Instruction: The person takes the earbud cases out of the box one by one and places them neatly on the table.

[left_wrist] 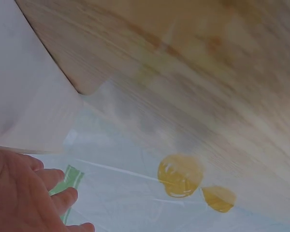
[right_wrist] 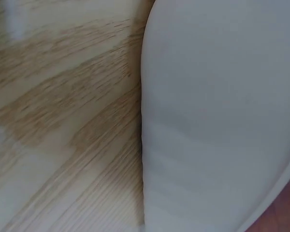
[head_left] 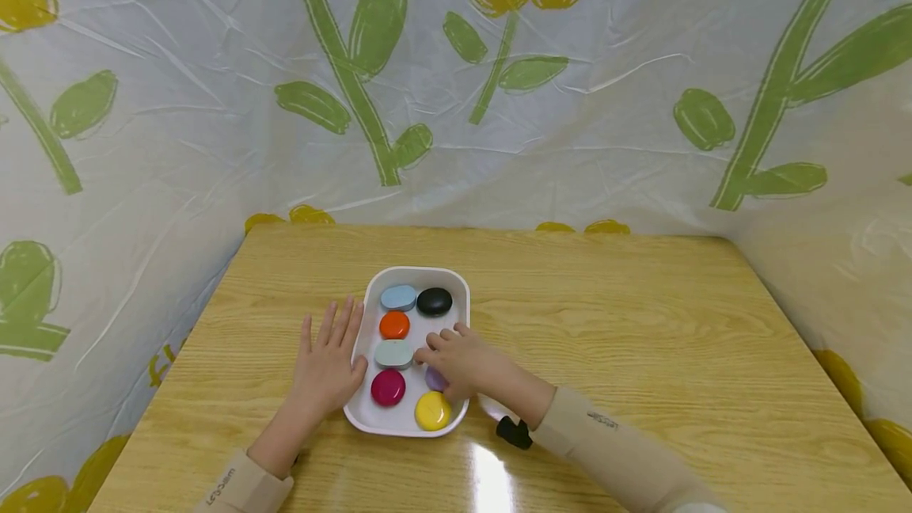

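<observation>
A white tray (head_left: 407,428) holds several smooth, rounded pebble-like pieces: light blue (head_left: 398,298), black (head_left: 434,302), orange (head_left: 394,324), pale grey-green (head_left: 394,354), magenta (head_left: 388,388) and yellow (head_left: 432,411). My left hand (head_left: 326,366) lies against the tray's left side, fingers straight and spread, thumb by the rim. Reaching over the right rim, my right hand (head_left: 459,362) has its thumb and bent fingers around a purple piece (head_left: 435,378), which it partly covers. In the right wrist view the tray wall (right_wrist: 217,116) hides most of that hand.
The tray stands on a wood-grain table (head_left: 627,339). Close to the right wrist is a small black object (head_left: 514,432). A pale sheet (head_left: 570,141) with flower patterns hangs behind the table and along both sides.
</observation>
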### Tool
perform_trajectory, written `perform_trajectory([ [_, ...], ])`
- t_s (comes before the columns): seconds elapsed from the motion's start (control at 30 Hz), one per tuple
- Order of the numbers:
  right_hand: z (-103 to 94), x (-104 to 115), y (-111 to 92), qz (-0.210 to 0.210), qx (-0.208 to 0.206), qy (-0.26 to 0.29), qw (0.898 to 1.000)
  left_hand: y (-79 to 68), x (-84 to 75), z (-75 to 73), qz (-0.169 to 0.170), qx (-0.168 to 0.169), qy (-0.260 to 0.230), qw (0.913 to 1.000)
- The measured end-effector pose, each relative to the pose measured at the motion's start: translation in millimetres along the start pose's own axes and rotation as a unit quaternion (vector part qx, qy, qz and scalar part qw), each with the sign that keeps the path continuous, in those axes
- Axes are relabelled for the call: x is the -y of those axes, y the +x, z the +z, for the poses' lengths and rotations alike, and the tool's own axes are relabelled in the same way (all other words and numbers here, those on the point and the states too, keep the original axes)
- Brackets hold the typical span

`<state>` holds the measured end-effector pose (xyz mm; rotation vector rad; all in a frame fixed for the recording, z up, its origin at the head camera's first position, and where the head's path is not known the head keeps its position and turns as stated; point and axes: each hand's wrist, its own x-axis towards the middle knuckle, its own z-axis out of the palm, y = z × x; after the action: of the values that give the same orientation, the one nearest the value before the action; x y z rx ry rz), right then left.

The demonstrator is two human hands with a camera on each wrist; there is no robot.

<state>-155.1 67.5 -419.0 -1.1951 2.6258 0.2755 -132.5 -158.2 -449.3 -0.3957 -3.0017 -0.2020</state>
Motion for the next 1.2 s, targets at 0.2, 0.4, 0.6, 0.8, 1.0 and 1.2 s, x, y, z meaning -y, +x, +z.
perform_trajectory([
  [0.2,1.2,5.1,3.3,0.003,0.017,-0.019,1.0,-0.6,-0.9,-1.0,-0.003,-0.003,-0.005,1.0],
  [0.4,4.2,7.8,6.2,0.008,0.017,-0.031,0.999,-0.9,-0.9,-0.5,-0.006,-0.003,-0.01,0.9999],
  [0.6,5.1,8.4,7.4,0.007,0.012,-0.03,0.999,-0.7,-1.3,-0.6,-0.007,-0.005,-0.009,0.9999],
  [0.8,4.7,7.8,7.2,0.0,0.002,-0.015,1.0,-0.4,-2.4,-2.0,-0.011,-0.005,-0.012,0.9999],
  [1.0,3.6,4.7,7.4,-0.006,-0.042,0.0,0.999,0.0,-2.7,-1.4,-0.012,-0.005,-0.011,0.9999],
  [1.2,-4.4,-12.5,3.8,-0.015,-0.139,0.057,0.988,-0.3,-3.0,-0.5,-0.014,-0.003,-0.007,0.9999],
])
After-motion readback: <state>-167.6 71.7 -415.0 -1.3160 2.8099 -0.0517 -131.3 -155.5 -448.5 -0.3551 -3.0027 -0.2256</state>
